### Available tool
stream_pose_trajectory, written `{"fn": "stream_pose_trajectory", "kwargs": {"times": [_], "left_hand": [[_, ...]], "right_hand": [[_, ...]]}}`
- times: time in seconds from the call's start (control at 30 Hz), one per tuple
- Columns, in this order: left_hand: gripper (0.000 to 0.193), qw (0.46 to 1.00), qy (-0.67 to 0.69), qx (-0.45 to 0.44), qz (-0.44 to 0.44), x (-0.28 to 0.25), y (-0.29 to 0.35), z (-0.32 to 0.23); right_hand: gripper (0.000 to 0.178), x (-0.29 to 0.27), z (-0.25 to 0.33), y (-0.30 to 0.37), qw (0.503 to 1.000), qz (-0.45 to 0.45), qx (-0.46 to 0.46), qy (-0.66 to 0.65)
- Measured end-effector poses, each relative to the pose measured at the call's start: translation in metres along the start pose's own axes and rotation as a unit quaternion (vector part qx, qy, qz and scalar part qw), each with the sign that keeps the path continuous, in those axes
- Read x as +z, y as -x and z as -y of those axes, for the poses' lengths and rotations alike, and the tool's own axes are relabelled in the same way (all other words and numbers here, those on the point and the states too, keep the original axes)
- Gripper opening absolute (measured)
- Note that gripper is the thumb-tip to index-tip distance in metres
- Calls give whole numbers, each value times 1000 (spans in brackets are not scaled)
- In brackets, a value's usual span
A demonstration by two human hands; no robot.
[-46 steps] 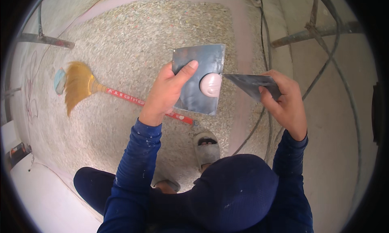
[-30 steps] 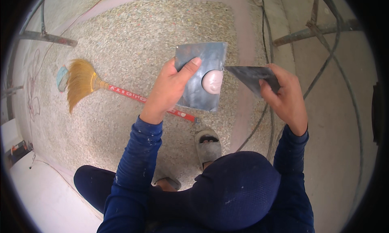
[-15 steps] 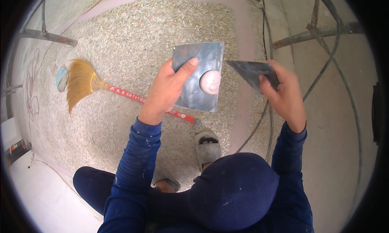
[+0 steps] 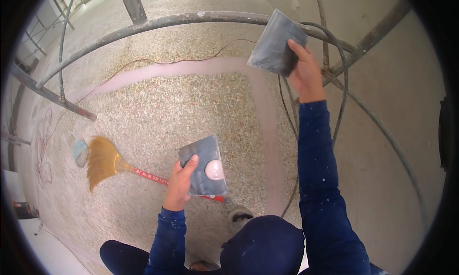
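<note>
My left hand (image 4: 180,184) grips a flat grey metal putty plate (image 4: 201,155), with the thumb across its top face. A round dab of pinkish putty (image 4: 214,170) sits near the plate's right edge. Farther out at the right, my right hand (image 4: 307,74) holds a second flat grey metal plate, a putty scraper (image 4: 276,44), thumb on its face. In the view this scraper overlaps a scaffold pipe (image 4: 191,19); whether it touches anything there I cannot tell. Beneath the left hand lies a broom (image 4: 103,162) with straw bristles and a red handle, partly hidden.
Scaffold pipes cross the far side and the right. Dark cables (image 4: 340,107) hang at the right near a plain grey surface (image 4: 382,179). A pink band (image 4: 265,131) borders the speckled floor (image 4: 191,107). A blue-grey crumpled item (image 4: 80,153) lies by the broom.
My right hand has reached far forward with its scraper, turning its broad face to view. The left hand with its plate appears lower and farther left; the view has tilted toward the scaffold.
</note>
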State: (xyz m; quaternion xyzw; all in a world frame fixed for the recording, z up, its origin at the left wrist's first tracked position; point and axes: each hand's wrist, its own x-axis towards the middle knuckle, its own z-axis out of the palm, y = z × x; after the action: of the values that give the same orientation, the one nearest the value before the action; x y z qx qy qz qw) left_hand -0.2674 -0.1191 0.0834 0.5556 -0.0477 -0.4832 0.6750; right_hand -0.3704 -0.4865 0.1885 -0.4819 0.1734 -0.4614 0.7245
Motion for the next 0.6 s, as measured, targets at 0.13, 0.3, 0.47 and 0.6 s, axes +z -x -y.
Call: {"fn": "stream_pose_trajectory", "kwargs": {"times": [0.13, 0.3, 0.47, 0.6], "left_hand": [[37, 999, 41, 4, -7, -9, -2, 1], [38, 999, 46, -1, -13, -18, -4, -2], [39, 999, 29, 11, -43, -32, -12, 3], [40, 997, 70, 42, -7, -44, -16, 7]], "right_hand": [[33, -12, -26, 10, 997, -51, 32, 54], [29, -31, -62, 74, 980, -74, 164, 86], [29, -51, -100, 134, 876, 126, 241, 399], [28, -51, -132, 196, 773, 322, 299, 457]]}}
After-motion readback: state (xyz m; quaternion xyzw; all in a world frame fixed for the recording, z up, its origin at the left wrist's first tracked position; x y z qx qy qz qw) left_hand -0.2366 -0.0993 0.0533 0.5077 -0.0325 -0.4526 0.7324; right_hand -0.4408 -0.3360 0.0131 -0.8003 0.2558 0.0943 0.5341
